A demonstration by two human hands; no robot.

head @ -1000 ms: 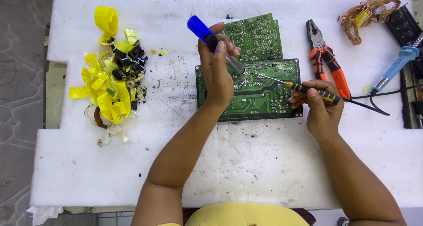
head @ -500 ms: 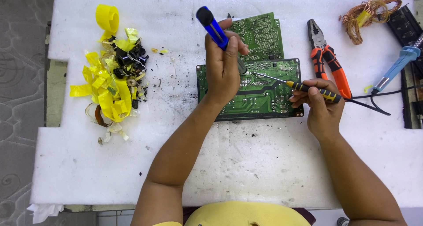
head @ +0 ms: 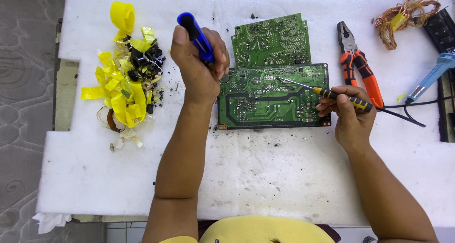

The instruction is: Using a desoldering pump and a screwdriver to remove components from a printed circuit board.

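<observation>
- At centre frame, on the white foam-covered bench (head: pixel 265 176), a green circuit board (head: pixel 272 98) lay flat, solder side up.
- Second, smaller green circuit board (head: pixel 271 40) lay just above the first, tilted slightly, lower edge touching or overlapping the larger board's top edge.
- Left hand (head: pixel 199 65) was closed around a blue-handled tool (head: pixel 195 30), handle pointing to the upper left; hand sat at the left edge of the larger board. Tool's working end was hidden by the fingers.
- Right hand (head: pixel 348 115) gripped a black-and-yellow screwdriver (head: pixel 327 93) by the handle, fingers pinched around it; the thin shaft ran left and up, tip over the upper middle of the larger board. Could not tell whether tip touched.
- Upper right of frame: orange-and-black pliers (head: pixel 358 65) lay just right of both boards, jaws closed, close above the right hand.
- Far right: light blue soldering iron (head: pixel 429 79) with black cord trailing left.
- Top right corner: tangle of copper wire (head: pixel 403 15).
- Left of frame: heap of yellow tape scraps (head: pixel 123 89) mixed with small black components, well apart from the boards.
</observation>
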